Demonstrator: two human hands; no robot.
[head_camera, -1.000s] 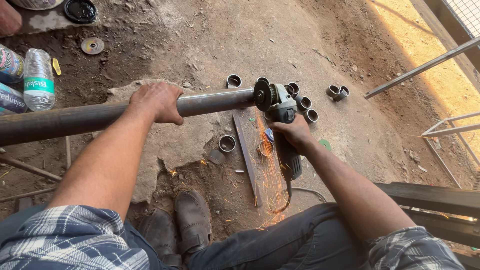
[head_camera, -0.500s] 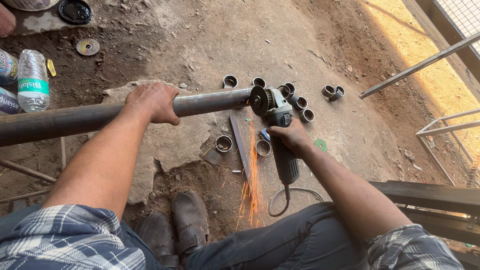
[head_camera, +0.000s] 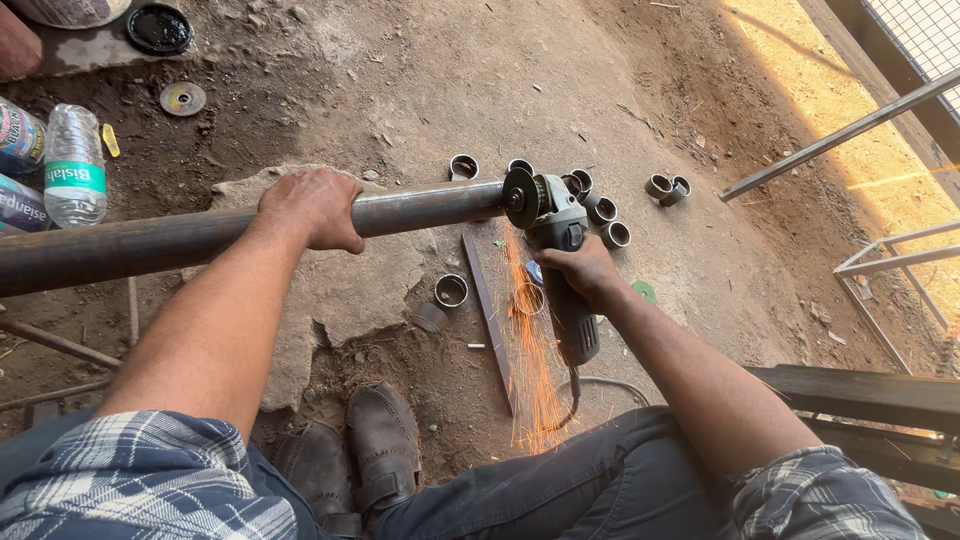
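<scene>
Now we are gripping the pipe (head_camera: 200, 235) with the left hand (head_camera: 310, 208), fingers wrapped tight over it. The right hand (head_camera: 585, 272) is clamped round the grinder (head_camera: 560, 250), at 3 o'clock from the left; its disc (head_camera: 520, 197) is biting the pipe's end, throwing sparks (head_camera: 525, 340) toward 6. We are judging the pipe heavy, stiff and hot near the cut: hold well back. Cut rings (head_camera: 600, 210) are lying beyond.
</scene>
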